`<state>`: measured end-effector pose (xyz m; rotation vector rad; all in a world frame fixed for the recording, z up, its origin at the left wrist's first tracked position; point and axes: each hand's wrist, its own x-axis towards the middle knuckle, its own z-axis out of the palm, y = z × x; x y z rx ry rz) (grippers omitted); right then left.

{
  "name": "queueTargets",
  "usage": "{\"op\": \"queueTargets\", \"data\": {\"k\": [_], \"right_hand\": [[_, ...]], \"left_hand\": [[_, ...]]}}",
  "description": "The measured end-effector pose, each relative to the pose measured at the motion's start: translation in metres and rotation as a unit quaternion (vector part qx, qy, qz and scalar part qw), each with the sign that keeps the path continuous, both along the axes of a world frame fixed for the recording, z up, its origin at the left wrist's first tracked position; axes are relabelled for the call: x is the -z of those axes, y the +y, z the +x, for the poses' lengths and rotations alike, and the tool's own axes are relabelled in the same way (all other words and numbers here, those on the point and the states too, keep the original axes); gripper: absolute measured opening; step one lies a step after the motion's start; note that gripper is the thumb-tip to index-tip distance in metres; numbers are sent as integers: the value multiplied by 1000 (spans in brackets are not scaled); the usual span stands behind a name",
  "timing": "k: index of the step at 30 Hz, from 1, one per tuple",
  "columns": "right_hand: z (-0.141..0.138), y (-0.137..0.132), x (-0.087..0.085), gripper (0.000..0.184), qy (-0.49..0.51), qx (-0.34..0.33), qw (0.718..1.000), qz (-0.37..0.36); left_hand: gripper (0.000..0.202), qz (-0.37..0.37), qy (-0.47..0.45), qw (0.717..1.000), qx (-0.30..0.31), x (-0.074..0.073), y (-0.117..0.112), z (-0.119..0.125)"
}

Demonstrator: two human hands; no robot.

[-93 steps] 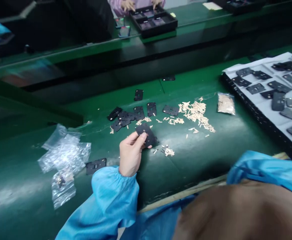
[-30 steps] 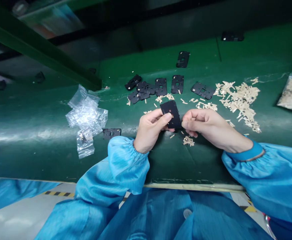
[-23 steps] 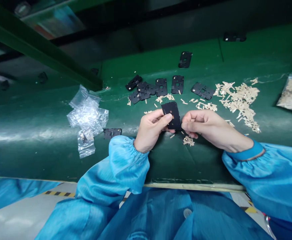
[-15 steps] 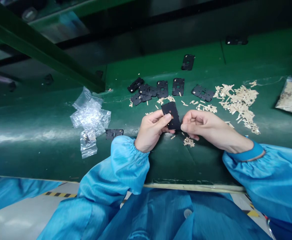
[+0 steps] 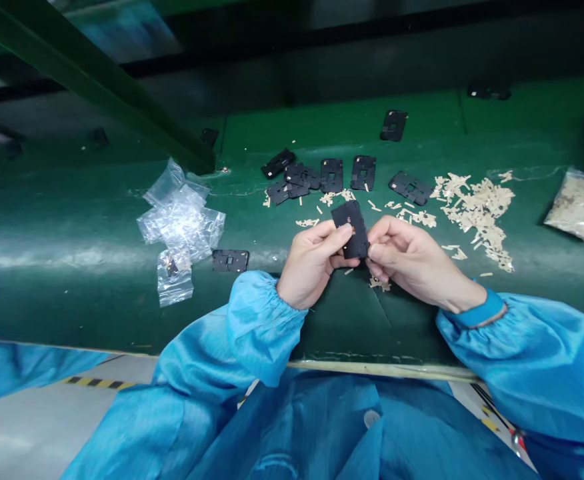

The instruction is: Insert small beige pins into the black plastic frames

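Observation:
My left hand (image 5: 312, 259) is closed on a flat black plastic plate (image 5: 355, 233) with small cut-outs, its thumb lying across the face. The plate is tilted above the green bench. At its lower right edge, the pinched fingertips of my right hand (image 5: 406, 257) touch or almost touch it. Whether those fingers grip the edge or a tiny part cannot be made out. Below the right fingers lies a small cluster of beige pieces (image 5: 379, 285). Several similar black plates (image 5: 331, 175) are spread behind my hands, with thin beige pieces (image 5: 339, 196) scattered in front of them.
A loose heap of beige pieces (image 5: 479, 207) is at the right, with a filled clear bag (image 5: 579, 205) beyond it. Clear plastic bags (image 5: 182, 220) are piled at the left, near another black plate (image 5: 230, 261). A green post (image 5: 122, 100) slants down to the bench (image 5: 97, 293).
The camera view has shifted slightly. My left hand still holds the black plate, and the right fingertips stay at its edge, now covering more of the small beige cluster.

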<state>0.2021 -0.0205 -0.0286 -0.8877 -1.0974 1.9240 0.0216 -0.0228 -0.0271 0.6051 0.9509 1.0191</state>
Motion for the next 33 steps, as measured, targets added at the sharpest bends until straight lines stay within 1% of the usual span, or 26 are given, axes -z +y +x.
{"op": "queueTargets", "data": {"k": [3, 5, 10, 13, 14, 16, 20, 23, 28, 31, 33], "right_hand": [[-3, -2, 2, 25, -36, 49, 995, 74], [-5, -5, 3, 20, -62, 83, 985, 136], [-8, -10, 8, 13, -143, 122, 944, 272], [-8, -11, 11, 13, -183, 132, 922, 314], [-8, -11, 12, 13, -188, 131, 921, 316], [-7, -9, 11, 15, -185, 125, 928, 298], [-3, -4, 6, 26, -138, 81, 964, 211], [0, 1, 2, 25, -112, 68, 979, 154], [2, 3, -1, 21, -130, 77, 981, 124], [-1, 1, -2, 26, -158, 63, 979, 116], [-4, 0, -2, 29, -180, 61, 974, 126]], "left_hand": [[26, 2, -11, 1000, -16, -2, -1, 0], [25, 0, -24, 1000, -19, -3, -3, 0], [23, -15, -45, 998, -31, -3, -8, 3], [24, -17, -45, 998, -39, -2, -9, 4], [24, -16, -44, 998, -41, -2, -9, 4], [24, -13, -40, 998, -43, -1, -8, 3], [23, 2, -19, 998, -61, -1, -4, 2], [22, 12, 3, 997, -76, 0, -3, 2], [22, 40, 46, 994, -95, 1, -3, 2], [23, 59, 85, 989, -105, 2, -4, 3], [23, 77, 119, 983, -114, 4, -4, 3]]}}
